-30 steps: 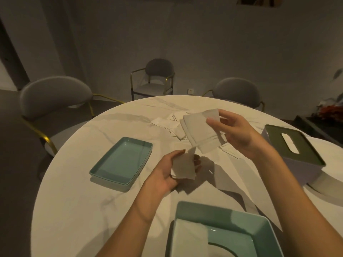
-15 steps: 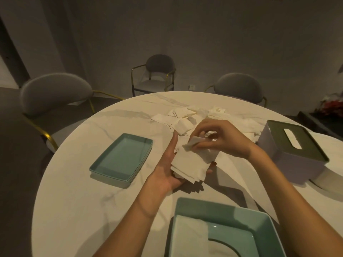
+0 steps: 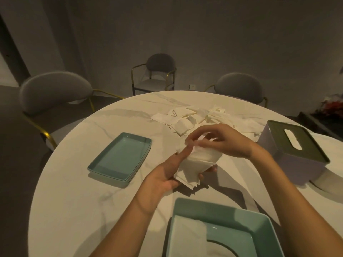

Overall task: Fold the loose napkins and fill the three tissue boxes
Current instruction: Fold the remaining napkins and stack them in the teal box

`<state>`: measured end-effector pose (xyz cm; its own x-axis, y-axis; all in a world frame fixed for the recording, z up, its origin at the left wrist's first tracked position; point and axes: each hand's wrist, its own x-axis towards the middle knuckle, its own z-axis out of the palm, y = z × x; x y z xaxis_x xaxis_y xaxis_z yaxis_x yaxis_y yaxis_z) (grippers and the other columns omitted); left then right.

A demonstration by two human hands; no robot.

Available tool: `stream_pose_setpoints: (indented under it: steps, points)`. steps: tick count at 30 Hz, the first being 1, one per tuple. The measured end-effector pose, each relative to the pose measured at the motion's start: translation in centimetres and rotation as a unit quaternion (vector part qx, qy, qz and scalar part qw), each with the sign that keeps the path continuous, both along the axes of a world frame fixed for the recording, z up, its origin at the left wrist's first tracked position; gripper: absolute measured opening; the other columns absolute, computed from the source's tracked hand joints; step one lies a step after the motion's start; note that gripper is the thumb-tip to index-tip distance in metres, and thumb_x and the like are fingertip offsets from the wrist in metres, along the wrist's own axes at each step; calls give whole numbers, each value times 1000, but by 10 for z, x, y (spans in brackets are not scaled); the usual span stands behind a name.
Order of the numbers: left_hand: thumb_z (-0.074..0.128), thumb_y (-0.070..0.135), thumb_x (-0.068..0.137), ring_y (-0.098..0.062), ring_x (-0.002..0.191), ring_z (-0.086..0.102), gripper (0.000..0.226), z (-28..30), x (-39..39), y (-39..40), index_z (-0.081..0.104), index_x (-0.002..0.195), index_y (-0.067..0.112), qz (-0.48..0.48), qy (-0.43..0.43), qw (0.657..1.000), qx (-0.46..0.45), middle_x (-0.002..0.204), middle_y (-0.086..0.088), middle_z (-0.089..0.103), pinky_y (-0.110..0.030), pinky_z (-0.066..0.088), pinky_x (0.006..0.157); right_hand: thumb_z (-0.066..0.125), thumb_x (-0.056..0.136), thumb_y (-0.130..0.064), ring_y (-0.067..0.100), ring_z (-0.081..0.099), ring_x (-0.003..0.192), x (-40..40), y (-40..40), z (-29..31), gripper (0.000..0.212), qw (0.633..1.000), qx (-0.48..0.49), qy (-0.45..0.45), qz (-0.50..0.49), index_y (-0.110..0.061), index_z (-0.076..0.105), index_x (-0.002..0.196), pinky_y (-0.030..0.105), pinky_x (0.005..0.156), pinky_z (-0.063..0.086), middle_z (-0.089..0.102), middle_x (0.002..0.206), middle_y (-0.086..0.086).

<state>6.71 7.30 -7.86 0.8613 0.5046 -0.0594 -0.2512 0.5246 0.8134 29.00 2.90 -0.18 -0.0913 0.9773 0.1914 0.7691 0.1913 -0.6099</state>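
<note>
my left hand (image 3: 163,175) lies palm up over the middle of the table (image 3: 74,182), its fingers (image 3: 182,153) nearly straight under a small stack of folded napkins (image 3: 194,164), the thumb lying along the stack's near edge; fingertips show past the stack's right side. my right hand (image 3: 222,141) comes in from 3 o'clock and sits over the top of the stack, its fingers (image 3: 196,135) curled and pinching the upper corner of the top napkin against my left fingertips.

the pile of loose napkins (image 3: 194,117) lies spread on the table at 12 o'clock from my hands, just beyond them. a pale tissue box with a dark green lid (image 3: 295,147) stands at 3 o'clock, a white slip showing in its slot. an open teal tissue box (image 3: 222,219) sits right below my hands at 6 o'clock, with white napkins (image 3: 185,238) lying in its left half. a shallow teal lid (image 3: 120,158) rests flat on the table at 9 o'clock, well apart from my hands.

beyond the table stand three grey chairs with brass legs: one at 10 o'clock (image 3: 55,91), one at 12 (image 3: 159,71), one at 1 (image 3: 239,88). something red (image 3: 332,106) lies at the far right edge, too dim to make out.
</note>
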Motion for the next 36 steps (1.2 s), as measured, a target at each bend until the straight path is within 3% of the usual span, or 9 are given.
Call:
stream_pose_setpoints:
  steps: [4, 7, 11, 15, 19, 25, 28, 32, 36]
  points:
    - [75, 19, 93, -4, 76, 74, 37, 20, -3, -13, 61, 127, 19, -61, -14, 992, 109, 95, -12, 77, -18, 57, 59, 73, 93, -26, 10, 66, 96, -7, 2, -6, 14, 999, 5, -25, 28, -28, 77, 106, 17, 74, 55, 71, 107, -18]
    - [97, 65, 41, -34, 102, 69, 113, 14, 8, -2, 65, 133, 9, -102, 38, 993, 49, 131, -29, 65, -35, 62, 67, 75, 90, -25, 4, 64, 91, -12, 0, -4, 8, 999, 34, -16, 18, -28, 78, 97, 12, 69, 49, 73, 97, -16]
    - [80, 42, 80, -24, 111, 71, 40, 1, 0, -5, 77, 119, 35, 29, 82, 984, 155, 123, 0, 74, -45, 63, 85, 77, 85, -34, 4, 65, 91, -11, 2, -1, 8, 995, 81, 42, -42, -31, 77, 92, 14, 71, 53, 72, 91, -21]
    - [55, 62, 86, -46, 111, 68, 72, 14, 4, -5, 65, 136, 12, -9, 94, 992, 79, 126, -20, 70, -57, 58, 86, 74, 88, -31, 11, 70, 94, -6, 4, 4, 17, 977, 99, 161, -98, -20, 76, 101, 21, 80, 59, 74, 95, -14]
    - [102, 46, 43, -37, 99, 63, 109, 8, 16, 10, 65, 135, 0, -93, 12, 989, -115, 128, -29, 63, -50, 58, 78, 72, 93, -23, 12, 70, 90, 2, 2, 10, 16, 938, 126, 276, -170, -15, 70, 107, 22, 73, 58, 74, 89, -11]
    - [85, 28, 83, -19, 71, 74, 49, 12, 22, 8, 71, 120, -2, -47, -3, 990, -131, 96, -19, 77, -32, 60, 70, 68, 97, -19, 14, 66, 108, 3, -2, 15, 33, 933, 122, 298, -162, -30, 64, 128, 27, 78, 61, 64, 124, -10]
    - [75, 36, 94, -21, 83, 73, 51, -4, 28, 19, 65, 138, 14, 46, 2, 992, -114, 132, -17, 67, -39, 58, 73, 68, 96, -16, 18, 67, 110, 2, -3, 14, 24, 945, 104, 275, -145, -25, 70, 118, 29, 78, 62, 65, 127, -5]
    - [68, 11, 99, 21, 96, 63, 66, -12, 23, 24, 39, 151, 38, 104, -37, 975, -190, 145, 16, 46, -12, 55, 71, 73, 91, -15, 18, 71, 103, 0, -2, 11, 21, 953, 59, 263, -140, -25, 73, 110, 25, 73, 61, 70, 117, -3]
    - [68, 43, 96, -15, 99, 69, 51, 1, 25, 21, 65, 140, 16, 96, -16, 987, -130, 131, -12, 65, -32, 58, 88, 84, 81, -21, 17, 72, 96, -1, 0, 6, 31, 959, 33, 237, -153, -20, 73, 110, 26, 77, 62, 72, 107, -3]
